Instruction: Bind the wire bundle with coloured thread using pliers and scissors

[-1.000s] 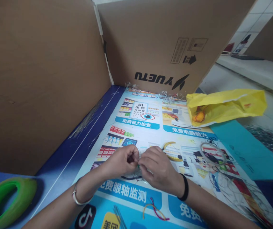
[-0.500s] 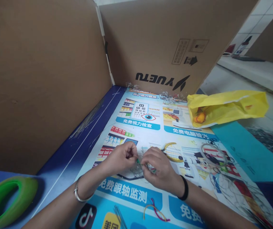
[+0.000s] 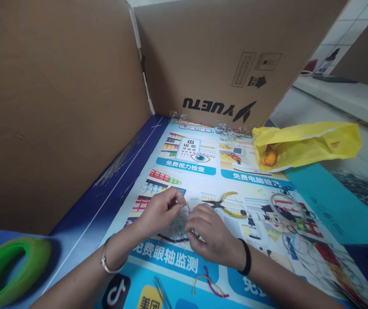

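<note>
Over the printed poster sheet, my left hand (image 3: 164,209) closes thumb and forefinger in a pinch around what looks like a thin wire. My right hand (image 3: 211,231) sits just beside it with curled fingers; whatever they hold is hidden. Below and between both hands lies a piece of thin wirework (image 3: 179,225) with a green strand in it, partly covered by the fingers. Yellow-handled pliers (image 3: 230,205) rest on the sheet just beyond my right hand.
Red and yellow cords (image 3: 211,283) and short wires (image 3: 161,289) lie near the front. A green tape roll (image 3: 38,257) is at left. Wire coils (image 3: 288,208), a yellow bag (image 3: 325,143) and a turquoise sheet (image 3: 338,201) are at right. Cardboard walls (image 3: 203,51) stand behind and left.
My right hand has moved slightly down and left, its fingers curling more. My left hand has risen a little. More of the wirework and the pliers shows.
</note>
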